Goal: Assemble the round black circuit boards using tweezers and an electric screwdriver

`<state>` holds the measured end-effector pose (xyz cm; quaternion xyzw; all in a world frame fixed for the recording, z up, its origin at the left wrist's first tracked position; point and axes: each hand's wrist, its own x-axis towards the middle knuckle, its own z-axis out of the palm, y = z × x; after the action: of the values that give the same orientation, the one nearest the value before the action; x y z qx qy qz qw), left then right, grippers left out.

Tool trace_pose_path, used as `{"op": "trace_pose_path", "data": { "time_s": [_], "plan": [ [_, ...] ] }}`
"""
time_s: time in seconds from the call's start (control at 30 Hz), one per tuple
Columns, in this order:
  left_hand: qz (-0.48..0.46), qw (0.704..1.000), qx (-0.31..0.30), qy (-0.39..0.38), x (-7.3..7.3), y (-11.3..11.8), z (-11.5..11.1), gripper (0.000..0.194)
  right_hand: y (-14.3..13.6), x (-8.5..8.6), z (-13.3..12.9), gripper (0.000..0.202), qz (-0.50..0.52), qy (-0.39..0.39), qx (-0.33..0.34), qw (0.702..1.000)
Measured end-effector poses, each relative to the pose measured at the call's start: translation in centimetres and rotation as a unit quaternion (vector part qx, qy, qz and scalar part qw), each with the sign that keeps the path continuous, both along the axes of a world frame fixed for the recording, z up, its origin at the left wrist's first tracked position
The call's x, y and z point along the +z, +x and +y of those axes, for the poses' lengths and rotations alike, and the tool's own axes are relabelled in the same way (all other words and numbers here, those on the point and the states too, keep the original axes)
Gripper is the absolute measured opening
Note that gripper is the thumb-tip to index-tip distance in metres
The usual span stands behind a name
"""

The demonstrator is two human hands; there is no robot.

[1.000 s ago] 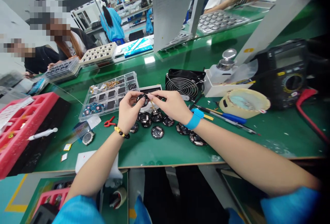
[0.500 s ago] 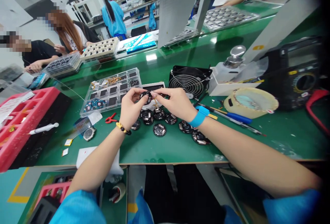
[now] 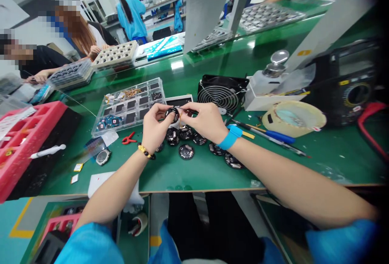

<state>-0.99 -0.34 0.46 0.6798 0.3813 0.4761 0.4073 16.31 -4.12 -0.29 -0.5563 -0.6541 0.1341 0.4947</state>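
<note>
A small round black part [image 3: 172,114] is pinched between the fingers of my left hand [image 3: 155,125], above the green table. My right hand [image 3: 207,121] meets it from the right, its fingers closed at the part's edge near a thin orange-brown strip; what they grip is too small to make out. Just below both hands lie several similar round black parts, one of them [image 3: 186,151] on its own nearer the front edge. Two more [image 3: 234,160] rest by my right wrist.
A clear compartment tray [image 3: 130,104] and red clip [image 3: 129,138] are left of my hands. Behind and right stand a black fan [image 3: 223,94], a yellowish bowl [image 3: 294,119], pens and a meter [image 3: 349,90]. A pink tray [image 3: 30,134] fills the far left.
The view has shifted slightly. Both hands remain together at the round black part, with only slight finger movement. A person at the back left has moved their hands towards the beige tray.
</note>
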Motion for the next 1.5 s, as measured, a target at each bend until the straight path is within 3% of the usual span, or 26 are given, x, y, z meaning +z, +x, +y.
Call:
{"op": "trace_pose_path", "data": {
  "time_s": [0.27,0.5,0.63,0.77,1.0,1.2,1.3,1.4,1.5],
  "plan": [
    [0.057,0.993,0.056,0.086,0.0,0.5,-1.6,0.010,-0.7,0.1,-0.4,0.016,0.020,0.010,-0.014,1.000],
    [0.004,0.998,0.034,0.060,0.3,0.3,-0.9,0.012,-0.1,0.2,0.5,0.017,0.115,-0.017,0.061,0.991],
    [0.003,0.998,0.014,0.058,0.4,0.1,-0.3,0.012,0.6,0.2,0.7,0.020,0.059,-0.013,0.055,0.997],
    [0.037,0.995,0.031,0.086,0.4,0.0,-0.5,0.010,0.9,0.3,0.4,0.018,-0.040,0.053,0.023,0.998],
    [0.014,0.995,0.045,0.088,0.3,0.3,-0.9,0.010,-0.1,0.3,-0.4,0.008,-0.098,0.122,-0.042,0.987],
    [-0.041,0.998,0.033,0.030,-0.1,0.5,-0.7,0.014,-0.5,0.1,-0.6,0.010,-0.169,0.176,-0.088,0.966],
    [-0.093,0.994,0.031,-0.048,0.0,0.7,-1.1,0.022,-0.5,0.1,-0.6,0.012,-0.176,0.192,-0.093,0.961],
    [-0.144,0.978,0.019,-0.150,0.4,0.9,-1.4,0.029,-0.4,0.2,-0.6,0.011,-0.162,0.168,-0.083,0.969],
    [-0.180,0.963,0.001,-0.200,0.6,0.8,-0.9,0.030,-0.2,0.3,-0.6,0.010,-0.108,0.132,-0.068,0.983]
  ]
}}
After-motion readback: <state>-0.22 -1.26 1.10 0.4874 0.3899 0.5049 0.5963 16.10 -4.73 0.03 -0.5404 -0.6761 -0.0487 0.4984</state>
